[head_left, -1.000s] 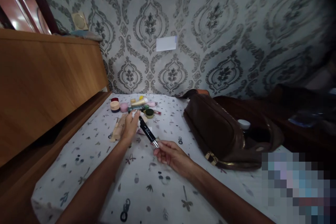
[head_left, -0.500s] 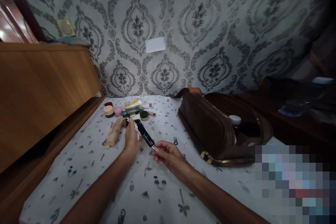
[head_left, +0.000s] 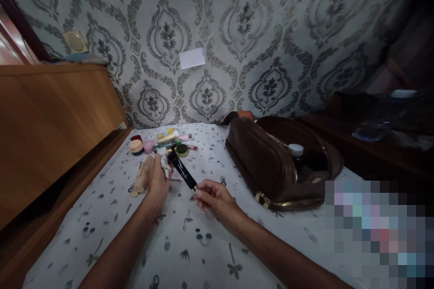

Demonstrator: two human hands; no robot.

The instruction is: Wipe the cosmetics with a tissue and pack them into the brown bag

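Note:
A glossy black cosmetic tube slants up and to the left from my right hand, whose fingers pinch its silvery lower end. My left hand is closed around a crumpled white tissue, which hangs out beside the tube's upper end. A gap shows between most of the tube and the tissue; I cannot tell whether they touch at the top. Just left of my left hand lies a beige tube, partly covered by it. Behind both hands sits a green-lidded jar.
Several cosmetics are grouped at the back left, among them a cream-coloured jar, a pink jar and a teal tube. At right rests a brown bag with a white-capped bottle in it. A wooden cabinet borders the left.
My left hand has shifted left with the tissue, away from the black tube, and more of the tube now shows. My right hand keeps its pinch. The view has shifted slightly.

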